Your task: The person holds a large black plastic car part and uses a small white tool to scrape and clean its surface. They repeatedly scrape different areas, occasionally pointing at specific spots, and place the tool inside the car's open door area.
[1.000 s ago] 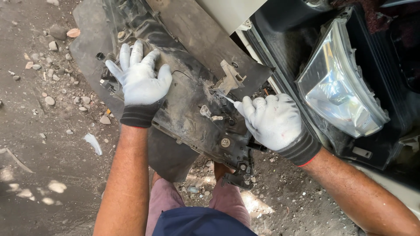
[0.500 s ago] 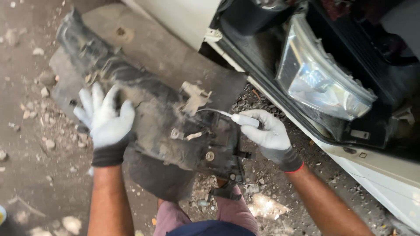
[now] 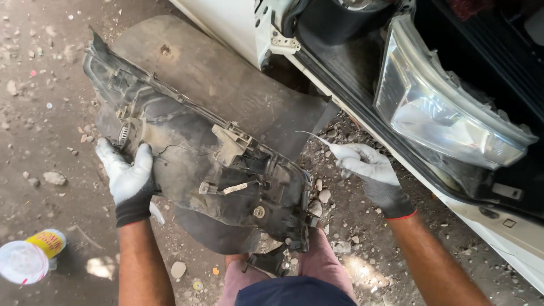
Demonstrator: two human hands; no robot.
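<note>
Currently my left hand grips the left end of the dusty black headlight housing, fingers wrapped around its edge beside a ribbed round socket, so the housing rests tilted above the ground and across my knees. My right hand is off the housing, just to its right, closed in a pinch on a thin white strip that points up and to the left; whether the strip is a tie or a wire, I cannot tell. Judging from this, the housing is already out of the car and lies back side up, with a small connector and short wires exposed near its middle. A second headlight sits in the white car body at upper right. A flat dark panel lies on the gravel under the housing. Work on the back of the housing appears unfinished.
</note>
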